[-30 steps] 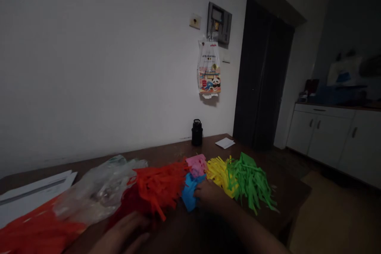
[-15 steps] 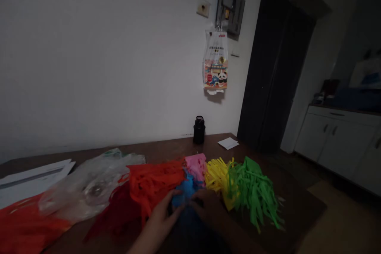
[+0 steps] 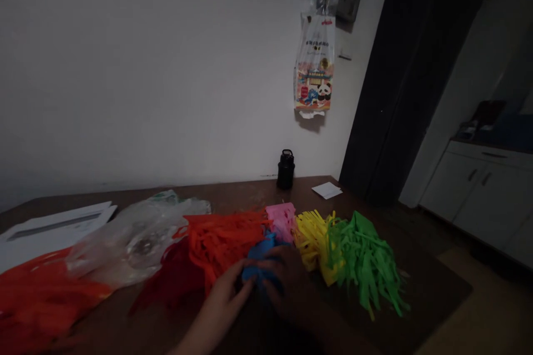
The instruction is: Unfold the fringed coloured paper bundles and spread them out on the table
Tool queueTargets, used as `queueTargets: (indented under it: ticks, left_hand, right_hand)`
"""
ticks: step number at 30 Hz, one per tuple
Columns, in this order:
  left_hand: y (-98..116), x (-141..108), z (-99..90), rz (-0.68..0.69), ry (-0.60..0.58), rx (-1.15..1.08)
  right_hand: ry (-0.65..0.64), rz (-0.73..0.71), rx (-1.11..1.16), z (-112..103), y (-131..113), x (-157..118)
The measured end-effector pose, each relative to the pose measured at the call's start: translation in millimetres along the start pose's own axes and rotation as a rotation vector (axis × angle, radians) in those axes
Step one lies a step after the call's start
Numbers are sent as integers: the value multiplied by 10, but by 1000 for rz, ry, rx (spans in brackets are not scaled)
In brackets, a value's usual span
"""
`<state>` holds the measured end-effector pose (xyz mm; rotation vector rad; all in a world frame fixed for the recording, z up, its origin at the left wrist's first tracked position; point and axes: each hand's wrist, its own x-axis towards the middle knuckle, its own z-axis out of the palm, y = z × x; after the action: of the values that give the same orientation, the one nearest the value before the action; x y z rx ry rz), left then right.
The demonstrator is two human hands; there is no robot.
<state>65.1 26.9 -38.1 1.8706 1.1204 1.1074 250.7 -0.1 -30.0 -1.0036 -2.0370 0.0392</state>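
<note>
Grip clamped on a blue bundle point(image 3: 259, 249): left hand point(image 3: 227, 291) and right hand point(image 3: 287, 272) are pinching its sides. A brown tabletop point(image 3: 250, 194) is stretching beneath, red strips point(image 3: 225, 238) lying left, yellow strips point(image 3: 312, 238) right, a pink bundle point(image 3: 281, 222) behind. The blue bundle is looking soft and light, probably easiest held by its edges.

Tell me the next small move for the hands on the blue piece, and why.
Probably ease the blue piece slightly toward the body with the left hand and right hand: both are on it, while orange-red strips crowd its left and pink material sits close behind.
</note>
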Motion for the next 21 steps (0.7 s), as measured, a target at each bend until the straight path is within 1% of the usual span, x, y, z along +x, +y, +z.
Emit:
queueTargets:
  ticks: [2,5,7,11,13,16,21]
  left_hand:
    - [8,-13,5,3,-26,-1]
    - [3,-41,6,1,-49,28]
    - [-6,-58,8,5,-52,47]
    - [-26,-73,31,10,-100,24]
    - [-28,-71,45,16,-80,21]
    - [-18,-70,52,20,-8,53]
    - [-4,-93,40,25,-20,110]
  right_hand:
    - [-22,-19,-42,66,-20,20]
    - [-10,26,-75,118,30,52]
    - [12,52,-87,115,87,61]
    - [53,39,-105,77,171,52]
    - [46,32,-119,66,188,43]
    - [33,19,-147,55,190,35]
    - [38,-2,-126,10,150,42]
